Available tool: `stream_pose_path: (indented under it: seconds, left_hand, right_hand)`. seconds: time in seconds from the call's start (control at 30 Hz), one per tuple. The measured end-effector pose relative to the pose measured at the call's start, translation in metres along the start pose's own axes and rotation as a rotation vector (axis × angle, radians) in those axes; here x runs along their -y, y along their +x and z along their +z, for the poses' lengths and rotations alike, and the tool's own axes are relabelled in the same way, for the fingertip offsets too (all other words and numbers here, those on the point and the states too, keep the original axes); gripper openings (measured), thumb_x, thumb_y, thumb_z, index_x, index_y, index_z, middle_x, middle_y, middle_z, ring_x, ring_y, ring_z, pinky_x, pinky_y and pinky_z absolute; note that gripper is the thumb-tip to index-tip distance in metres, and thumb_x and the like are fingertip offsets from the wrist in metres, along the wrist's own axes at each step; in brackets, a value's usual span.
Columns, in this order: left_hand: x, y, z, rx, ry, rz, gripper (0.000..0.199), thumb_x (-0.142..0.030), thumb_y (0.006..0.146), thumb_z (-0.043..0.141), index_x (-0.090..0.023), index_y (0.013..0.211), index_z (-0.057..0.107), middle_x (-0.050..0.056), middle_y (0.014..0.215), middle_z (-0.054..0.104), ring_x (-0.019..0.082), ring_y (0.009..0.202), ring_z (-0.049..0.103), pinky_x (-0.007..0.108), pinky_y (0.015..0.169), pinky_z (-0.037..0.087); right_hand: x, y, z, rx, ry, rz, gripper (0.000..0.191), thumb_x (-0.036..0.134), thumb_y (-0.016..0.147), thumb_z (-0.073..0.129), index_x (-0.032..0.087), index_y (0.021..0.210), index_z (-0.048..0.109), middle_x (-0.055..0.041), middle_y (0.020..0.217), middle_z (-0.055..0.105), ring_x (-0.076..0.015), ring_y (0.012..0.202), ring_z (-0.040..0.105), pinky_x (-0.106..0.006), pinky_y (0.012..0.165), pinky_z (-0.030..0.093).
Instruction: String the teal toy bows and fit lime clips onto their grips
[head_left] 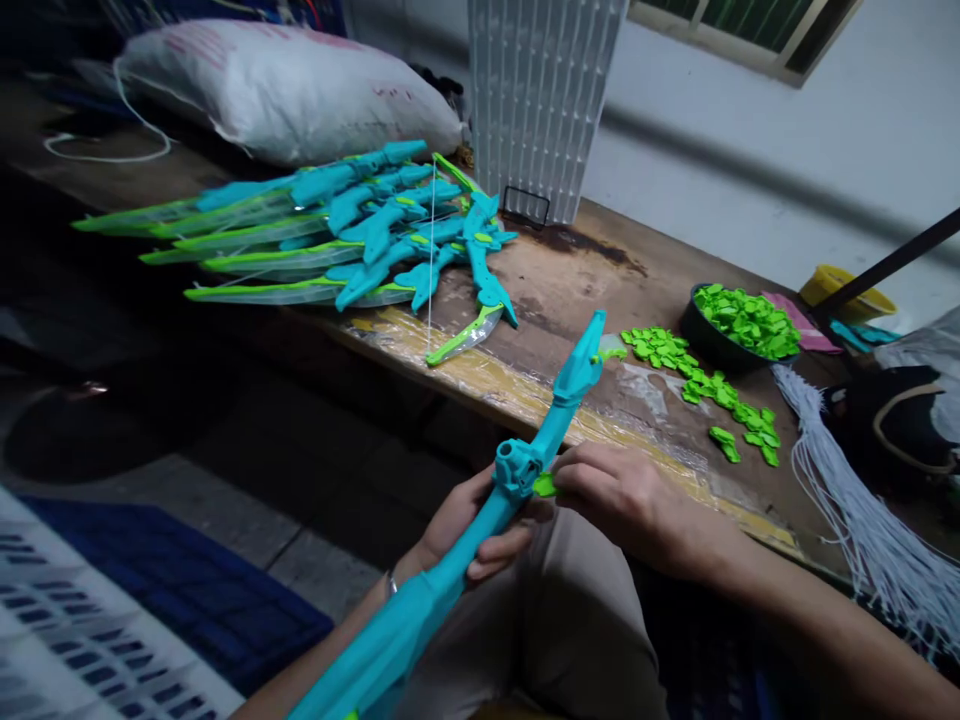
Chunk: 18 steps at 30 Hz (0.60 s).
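A long turquoise plastic toy bow body (448, 562) slants over my lap, a round hollow socket at its middle. My left hand (480, 530) is closed around it just below that socket. Between the fingertips of my right hand (626, 495) is a small bright green plastic piece (545, 486), held against the side of the bow body near the socket. Another green bit shows by the bow body's upper end. Several loose green pieces (660, 348) lie on the table beyond my right hand.
Finished-looking toy bows (375, 225) are piled on the table (525, 290). A dark bowl (709, 340) of green pieces, a bundle of white strings (840, 500) and a yellow container (847, 290) stand right. A stuffed white sack (300, 90) lies behind; a white crate (97, 630) is lower left.
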<state>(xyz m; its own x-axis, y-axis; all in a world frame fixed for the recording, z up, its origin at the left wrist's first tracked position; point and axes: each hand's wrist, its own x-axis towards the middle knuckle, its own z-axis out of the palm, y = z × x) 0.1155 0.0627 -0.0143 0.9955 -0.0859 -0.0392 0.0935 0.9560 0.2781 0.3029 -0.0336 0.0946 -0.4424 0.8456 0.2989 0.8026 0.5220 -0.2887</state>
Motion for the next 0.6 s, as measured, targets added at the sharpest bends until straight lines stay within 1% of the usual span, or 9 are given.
stream_pose_path:
  seconds: [0.03, 0.13, 0.23, 0.37, 0.5, 0.6]
  left_hand:
    - [0.002, -0.001, 0.000, -0.019, 0.002, 0.001, 0.056, -0.057, 0.098, 0.046, -0.006, 0.094, 0.068, -0.001, 0.047, 0.050, 0.009, 0.031, 0.039, 0.017, 0.026, 0.022]
    - [0.005, -0.004, 0.000, -0.093, -0.024, 0.062, 0.049, -0.054, 0.096, 0.053, -0.009, 0.088, 0.067, 0.001, 0.052, 0.055, 0.008, 0.031, 0.040, 0.016, 0.026, 0.020]
    - [0.007, -0.007, 0.002, -0.117, -0.025, 0.070, 0.045, -0.053, 0.095, 0.055, -0.011, 0.084, 0.065, 0.001, 0.054, 0.056, 0.007, 0.030, 0.040, 0.015, 0.026, 0.021]
    - [0.006, -0.008, 0.005, -0.135, -0.013, 0.085, 0.045, -0.053, 0.095, 0.056, -0.012, 0.078, 0.063, -0.001, 0.051, 0.052, 0.006, 0.030, 0.038, 0.014, 0.025, 0.023]
    - [0.007, -0.007, 0.008, -0.135, -0.042, 0.085, 0.051, -0.055, 0.097, 0.051, -0.015, 0.067, 0.057, -0.002, 0.047, 0.047, 0.006, 0.030, 0.035, 0.014, 0.025, 0.024]
    - [0.008, -0.006, 0.009, -0.188, -0.082, 0.070, 0.054, -0.058, 0.100, 0.044, -0.016, 0.068, 0.057, -0.003, 0.048, 0.045, 0.007, 0.028, 0.033, 0.016, 0.023, 0.024]
  right_hand:
    - [0.002, 0.003, 0.001, 0.019, -0.004, -0.019, 0.020, 0.016, 0.108, 0.048, 0.015, 0.094, 0.062, -0.0084, 0.093, 0.065, -0.0175, 0.082, 0.062, -0.027, 0.073, 0.050]
    - [0.002, 0.006, 0.004, 0.074, -0.029, -0.067, 0.021, 0.012, 0.107, 0.048, 0.014, 0.096, 0.065, -0.0085, 0.096, 0.066, -0.0183, 0.085, 0.062, -0.027, 0.073, 0.050]
    - [0.000, 0.008, 0.007, 0.111, -0.021, -0.089, 0.018, 0.012, 0.105, 0.051, 0.013, 0.099, 0.067, -0.0085, 0.096, 0.066, -0.0193, 0.087, 0.062, -0.028, 0.074, 0.051]
    - [0.003, 0.012, 0.010, 0.109, -0.031, -0.074, 0.018, 0.012, 0.106, 0.050, 0.011, 0.100, 0.067, -0.0099, 0.097, 0.067, -0.0200, 0.089, 0.064, -0.029, 0.076, 0.053]
    - [0.007, 0.016, 0.011, 0.082, -0.040, -0.099, 0.020, 0.013, 0.107, 0.047, 0.011, 0.103, 0.067, -0.0107, 0.099, 0.068, -0.0202, 0.092, 0.065, -0.029, 0.078, 0.054]
    - [0.007, 0.017, 0.013, 0.087, -0.064, -0.094, 0.021, 0.016, 0.108, 0.046, 0.013, 0.105, 0.066, -0.0106, 0.104, 0.066, -0.0196, 0.092, 0.064, -0.028, 0.077, 0.054]
